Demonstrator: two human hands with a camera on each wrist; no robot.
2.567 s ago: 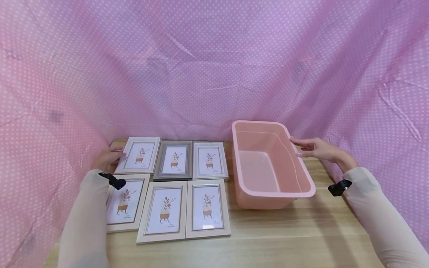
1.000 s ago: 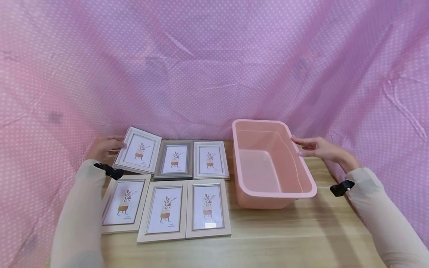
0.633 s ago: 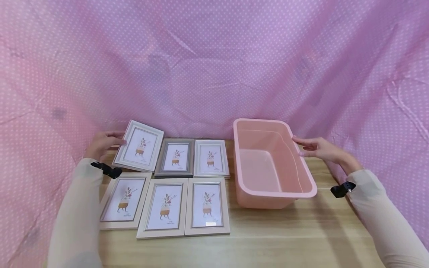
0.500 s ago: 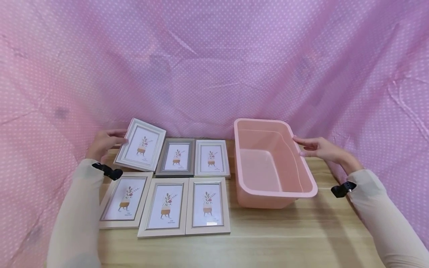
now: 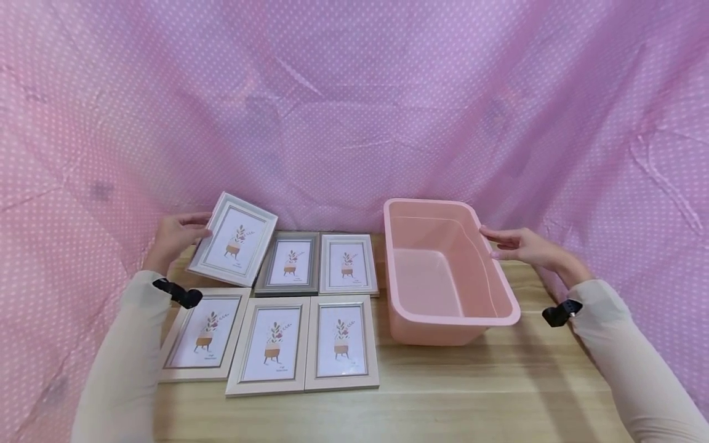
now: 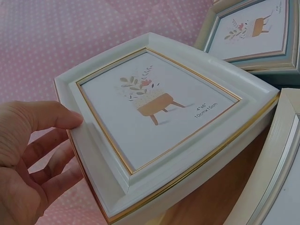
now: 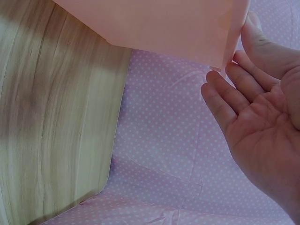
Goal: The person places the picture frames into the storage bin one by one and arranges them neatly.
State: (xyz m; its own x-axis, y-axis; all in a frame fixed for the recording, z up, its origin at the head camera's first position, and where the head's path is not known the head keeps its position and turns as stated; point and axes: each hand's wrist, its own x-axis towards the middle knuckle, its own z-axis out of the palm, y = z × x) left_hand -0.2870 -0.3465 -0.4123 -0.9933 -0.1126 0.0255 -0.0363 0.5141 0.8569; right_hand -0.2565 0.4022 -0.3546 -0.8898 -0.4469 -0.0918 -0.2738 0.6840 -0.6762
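White with a thin gold line, the tilted frame [image 5: 231, 241] is in your left hand [image 5: 176, 238], pinched by its left edge, with your thumb on the face and your other fingers bent beneath. The side next to those fingers is raised above the table [image 5: 443, 406]; whether the lowest corner touches the wood, you cannot tell from these views. Its picture, a plant in a three-legged pot, faces up. Just beyond its right edge, away from your left fingers, lies a grey frame [image 5: 290, 262], and past that, farther from the same fingers, a small white frame [image 5: 350, 263]. Nearer to you than your left fingertips lie three cream frames in a row: the left one [image 5: 205, 335] partly behind your black wrist camera [image 5: 187, 299], then the middle one [image 5: 271, 346], then the right one [image 5: 341, 342], flat and face up. Your right hand [image 5: 526, 246] grips the pink tub [image 5: 437, 334] by its rim, thumb on one side and fingers on the other. The tub stands to the left of those fingers, its open top up, between them and the frames. Beyond the fingertips of both hands hangs a pink dotted cloth [image 5: 354, 123].
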